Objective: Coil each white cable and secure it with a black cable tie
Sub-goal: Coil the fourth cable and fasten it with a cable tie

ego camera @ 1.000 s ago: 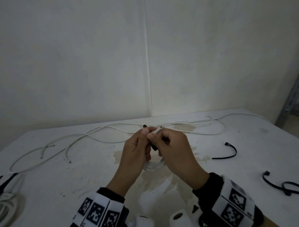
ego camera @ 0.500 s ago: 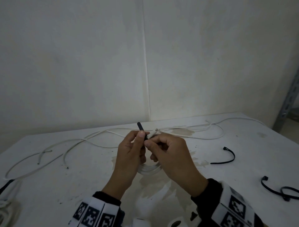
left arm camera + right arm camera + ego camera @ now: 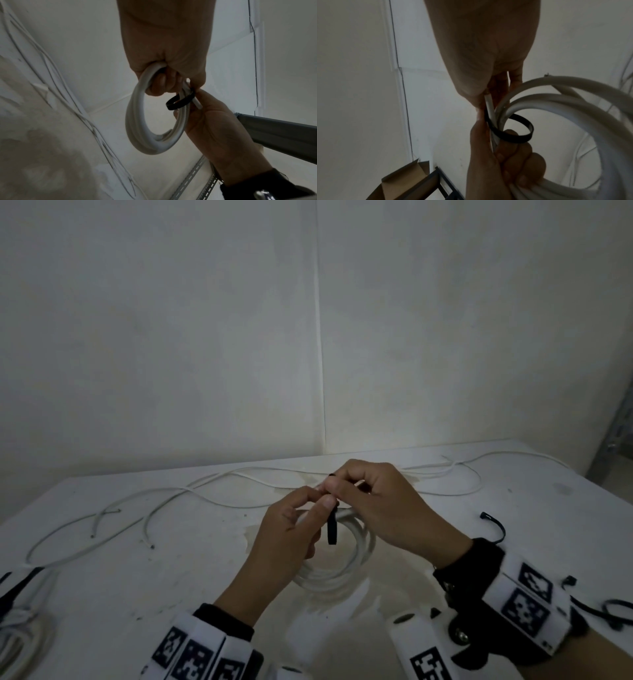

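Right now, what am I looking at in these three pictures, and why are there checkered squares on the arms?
No robot here: these are a person's two hands. One camera sits on the head, one on each wrist, inside the checkered bands. The left hand holds a coiled white cable above the white table. The right hand pinches a black cable tie looped loosely round the coil. More white cables and spare black ties lie on the table.

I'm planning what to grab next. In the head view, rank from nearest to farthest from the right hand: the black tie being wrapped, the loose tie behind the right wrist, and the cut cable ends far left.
1. black tie, pinched at right hand.
2. loose tie, right side.
3. cut cable ends, far left.
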{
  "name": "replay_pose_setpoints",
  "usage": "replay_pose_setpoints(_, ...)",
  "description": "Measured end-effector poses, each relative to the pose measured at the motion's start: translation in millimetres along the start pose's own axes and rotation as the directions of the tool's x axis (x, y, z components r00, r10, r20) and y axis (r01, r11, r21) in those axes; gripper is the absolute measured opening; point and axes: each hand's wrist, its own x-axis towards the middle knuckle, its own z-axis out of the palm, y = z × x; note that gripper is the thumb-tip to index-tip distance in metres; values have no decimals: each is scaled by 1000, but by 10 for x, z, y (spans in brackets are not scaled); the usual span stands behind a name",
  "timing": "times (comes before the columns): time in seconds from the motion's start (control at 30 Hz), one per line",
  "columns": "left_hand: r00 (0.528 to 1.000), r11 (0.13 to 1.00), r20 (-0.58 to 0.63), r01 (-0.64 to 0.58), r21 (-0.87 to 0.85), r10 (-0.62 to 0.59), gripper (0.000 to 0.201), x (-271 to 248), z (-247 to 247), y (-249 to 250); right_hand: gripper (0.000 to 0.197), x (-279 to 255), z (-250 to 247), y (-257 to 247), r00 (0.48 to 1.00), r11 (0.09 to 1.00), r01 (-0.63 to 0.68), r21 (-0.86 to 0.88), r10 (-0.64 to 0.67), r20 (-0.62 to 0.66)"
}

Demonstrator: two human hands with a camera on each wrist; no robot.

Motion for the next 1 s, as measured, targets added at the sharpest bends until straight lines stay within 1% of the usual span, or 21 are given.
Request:
replay_pose_setpoints(0.1,1000,1000,28,-3,3,3,22,1,-9,0,19,30,-20,-62,997,999,34,-25,-36,-66)
replay_pose_setpoints(0.2,998,997,45,-42,60,40,35,-23,10,6,22,84,-52,-120,988,1000,10,28,-6,-157)
replay_pose_setpoints(0.27,997,993,43,-62,97,58,32,-39,26,14,23,108,-63,-142,981,996,-15,86,31,-192)
replay_pose_setpoints(0.33,997,989,35,-78,129,74,27,-46,17,13,21,120,-53,-145,985,994,-40,106,57,-161)
replay_pose_setpoints(0.43,994,988,-27,-100,118,103,22,-30,-24,16,17,98,-9,-123,997,993,-60,97,65,-46)
replay_pose_setpoints(0.5,992,991,-65,-101,93,107,25,-21,-47,38,19,72,31,-101,999,998,-30,48,32,-42)
replay_pose_setpoints(0.6,990,985,-65,-119,123,128,25,-35,-15,82,20,49,67,-100,988,997,72,-43,-77,-131)
replay_pose_setpoints(0.7,986,972,-59,-144,184,157,26,-70,25,81,19,52,81,-121,968,988,124,-95,-142,-207)
replay_pose_setpoints(0.8,984,963,-36,-162,213,174,28,-121,46,86,19,44,117,-114,957,986,124,-111,-148,-251)
replay_pose_setpoints(0.93,975,947,-48,-198,254,217,30,-104,66,103,29,108,137,-109,943,993,75,-93,-101,-316)
replay_pose_setpoints(1.0,971,942,-58,-209,264,232,30,-79,61,115,30,147,148,-122,939,995,62,-81,-86,-333)
